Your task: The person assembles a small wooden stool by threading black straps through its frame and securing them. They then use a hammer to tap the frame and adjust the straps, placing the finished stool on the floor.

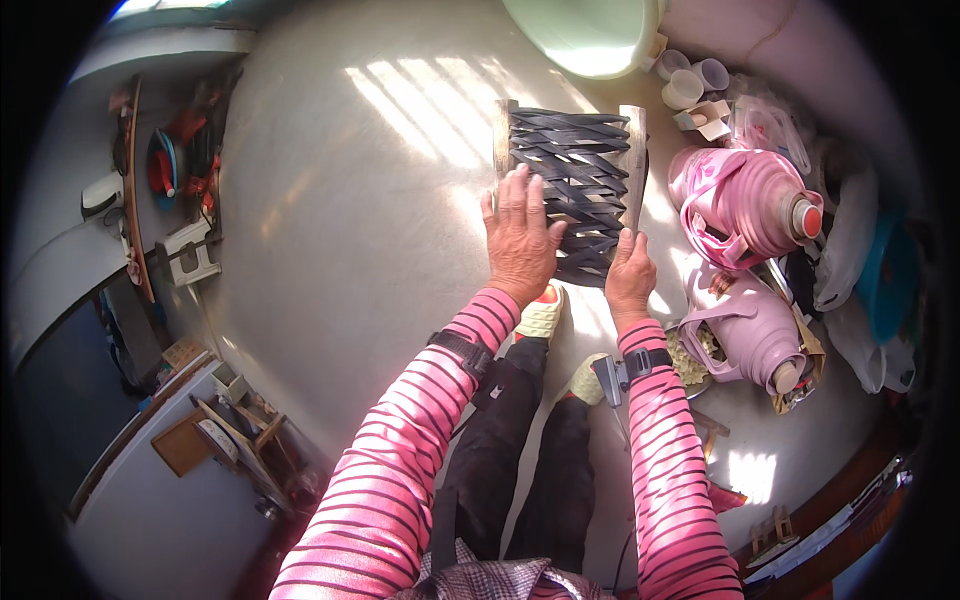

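In front of me is what looks like a folding stool (572, 160), with two pale wooden bars and a seat of crossed black straps. My left hand (521, 232) lies over the left bar and the near part of the straps, its fingers stretched out. At the near end of the right bar, my right hand (630, 276) is closed, with the thumb along the wood and the other fingers mostly hidden beneath. The stool's legs are largely out of sight under the seat.
Two pink thermos flasks (745, 205) stand on the right, near white cups (683, 89) and plastic bags (848, 240). A pale green basin (590, 30) is at the far side. To the left are a small white stool (190, 253) and a white cabinet (150, 500).
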The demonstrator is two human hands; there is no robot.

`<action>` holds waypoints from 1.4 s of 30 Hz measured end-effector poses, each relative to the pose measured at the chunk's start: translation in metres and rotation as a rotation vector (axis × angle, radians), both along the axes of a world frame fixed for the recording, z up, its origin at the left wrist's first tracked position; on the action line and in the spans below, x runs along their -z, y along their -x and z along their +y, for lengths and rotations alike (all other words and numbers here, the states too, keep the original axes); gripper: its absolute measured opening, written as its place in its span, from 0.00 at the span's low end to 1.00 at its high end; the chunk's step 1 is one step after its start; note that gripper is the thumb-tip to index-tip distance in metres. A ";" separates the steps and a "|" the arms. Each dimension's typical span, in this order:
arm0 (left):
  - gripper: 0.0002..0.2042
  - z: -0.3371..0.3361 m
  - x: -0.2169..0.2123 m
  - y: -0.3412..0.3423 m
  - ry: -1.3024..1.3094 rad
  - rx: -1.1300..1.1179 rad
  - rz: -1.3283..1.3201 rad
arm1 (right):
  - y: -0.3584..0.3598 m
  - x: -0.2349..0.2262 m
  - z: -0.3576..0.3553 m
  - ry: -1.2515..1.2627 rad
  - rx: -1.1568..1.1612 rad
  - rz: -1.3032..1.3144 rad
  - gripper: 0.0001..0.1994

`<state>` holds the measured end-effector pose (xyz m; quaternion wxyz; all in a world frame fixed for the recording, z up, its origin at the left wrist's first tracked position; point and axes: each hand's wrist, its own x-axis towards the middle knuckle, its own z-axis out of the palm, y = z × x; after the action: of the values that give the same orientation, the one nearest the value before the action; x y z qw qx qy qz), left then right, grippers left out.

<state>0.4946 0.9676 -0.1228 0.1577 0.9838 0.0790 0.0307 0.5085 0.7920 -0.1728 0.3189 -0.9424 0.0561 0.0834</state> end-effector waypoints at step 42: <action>0.47 -0.017 0.034 -0.041 -0.045 0.173 0.254 | 0.003 -0.004 0.000 -0.051 0.009 0.012 0.19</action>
<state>0.5356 0.9504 -0.1567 0.1262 0.9862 0.0127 -0.1060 0.5052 0.7924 -0.1692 0.3430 -0.9332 0.0599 0.0888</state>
